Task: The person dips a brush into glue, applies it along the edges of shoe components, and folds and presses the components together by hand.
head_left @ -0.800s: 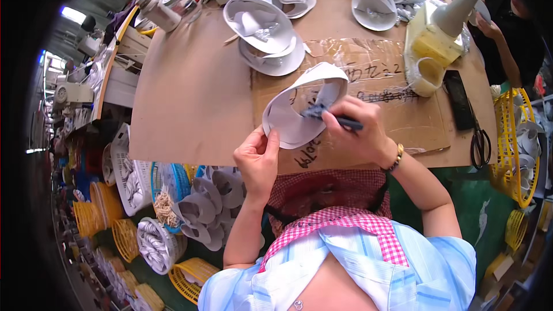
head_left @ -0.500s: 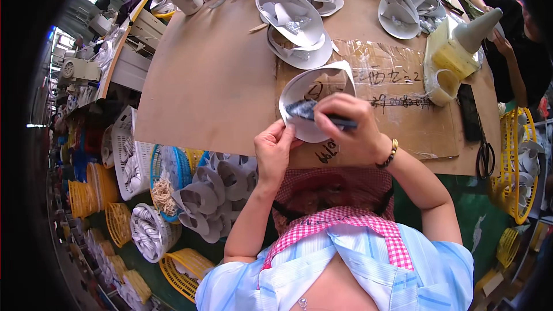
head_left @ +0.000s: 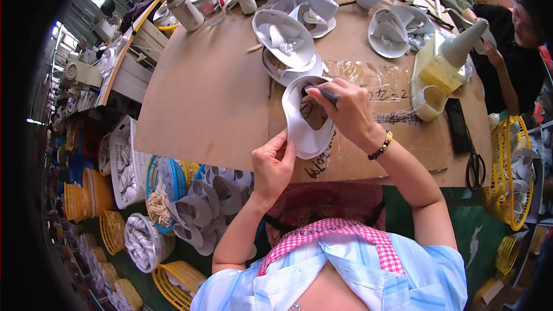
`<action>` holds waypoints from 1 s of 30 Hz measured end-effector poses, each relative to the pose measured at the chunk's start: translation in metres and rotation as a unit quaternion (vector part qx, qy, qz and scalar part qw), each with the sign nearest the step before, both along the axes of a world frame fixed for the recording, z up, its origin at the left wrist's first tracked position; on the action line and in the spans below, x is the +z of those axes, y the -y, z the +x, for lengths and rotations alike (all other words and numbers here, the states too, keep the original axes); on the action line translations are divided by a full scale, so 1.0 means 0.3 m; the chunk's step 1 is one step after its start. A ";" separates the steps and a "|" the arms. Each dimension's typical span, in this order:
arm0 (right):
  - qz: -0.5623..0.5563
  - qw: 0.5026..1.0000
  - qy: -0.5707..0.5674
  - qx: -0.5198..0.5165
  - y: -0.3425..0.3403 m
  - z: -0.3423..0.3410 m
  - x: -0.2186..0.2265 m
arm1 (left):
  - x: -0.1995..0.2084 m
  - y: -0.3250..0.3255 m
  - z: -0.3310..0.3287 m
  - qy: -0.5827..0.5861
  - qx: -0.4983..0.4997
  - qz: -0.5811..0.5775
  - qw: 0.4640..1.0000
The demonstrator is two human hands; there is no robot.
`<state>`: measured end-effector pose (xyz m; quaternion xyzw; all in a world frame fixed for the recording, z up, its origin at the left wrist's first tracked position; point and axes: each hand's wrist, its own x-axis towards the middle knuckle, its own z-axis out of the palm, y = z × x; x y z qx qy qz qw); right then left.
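Steady Pinch, Guided Tool: Two Hands Share One White Curved Piece

Seen from the head camera, a person at a brown worktable (head_left: 201, 103) grips the rim of a white curved piece (head_left: 311, 144) between the thumb and fingers of the left hand (head_left: 273, 161). The right hand (head_left: 352, 112) is closed around a dark-handled tool (head_left: 328, 95), its working end turned toward the piece's far inner edge; the tip is too small and shadowed to make out. The piece is held tilted over a flattened cardboard sheet (head_left: 403, 144) marked with dark handwriting; whether its lower edge rests there cannot be told. Just beyond lies a stack of similar white pieces (head_left: 288, 40). To the right stand a yellowish container (head_left: 440, 78) with a grey cone on it, a black case (head_left: 457, 126) and black-handled scissors (head_left: 476, 170). At upper right, a co-worker's hand (head_left: 492, 55) shows near the table's edge.

Good handling here would seem to rest on the left pinch: firm enough to stop the rim twisting, light enough not to crease the thin wall. Strokes that follow the curve, with even pressure, should serve best, the left fingertips kept clear of the tool's path and the piece turned rather than the wrist strained.
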<state>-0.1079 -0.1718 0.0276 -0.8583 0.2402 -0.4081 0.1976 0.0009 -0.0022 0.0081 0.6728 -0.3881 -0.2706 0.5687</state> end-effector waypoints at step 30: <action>0.084 0.956 -0.102 0.262 0.115 -0.255 -0.014 | 0.373 0.311 -0.001 0.411 -0.249 0.048 0.876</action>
